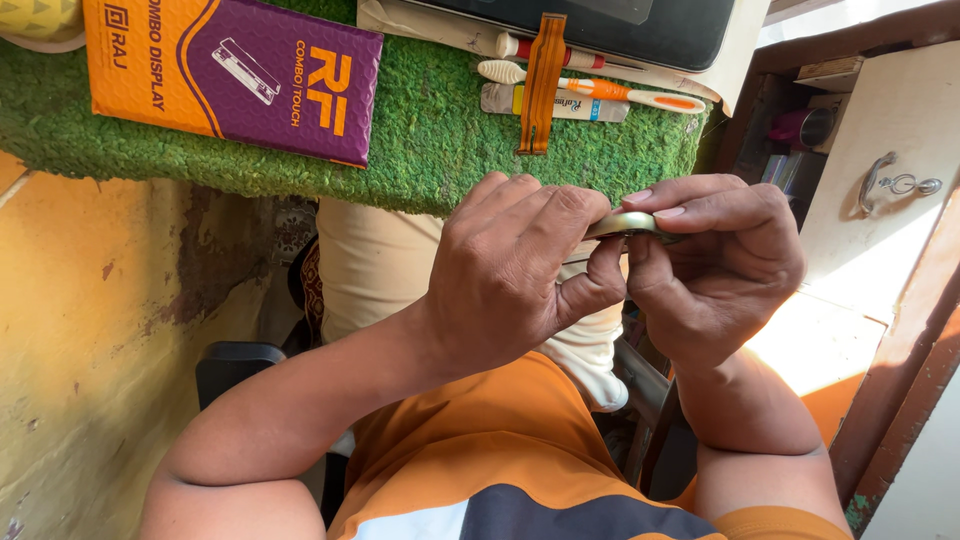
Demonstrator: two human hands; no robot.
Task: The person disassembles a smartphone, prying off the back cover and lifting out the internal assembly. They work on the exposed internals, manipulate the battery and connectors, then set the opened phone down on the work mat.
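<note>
My left hand and my right hand meet in front of my chest, below the edge of a green turf-covered table. Between the fingertips of both hands I pinch a small flat gold-coloured metal part, seen edge-on; most of it is hidden by my fingers. My left thumb presses up against its underside. My right fingers curl over its right end.
On the green mat lie an orange and purple flat box, an orange flex ribbon cable, a white and orange toothbrush, a small tube and a dark tablet-like device. A white cabinet door with a metal handle stands at the right.
</note>
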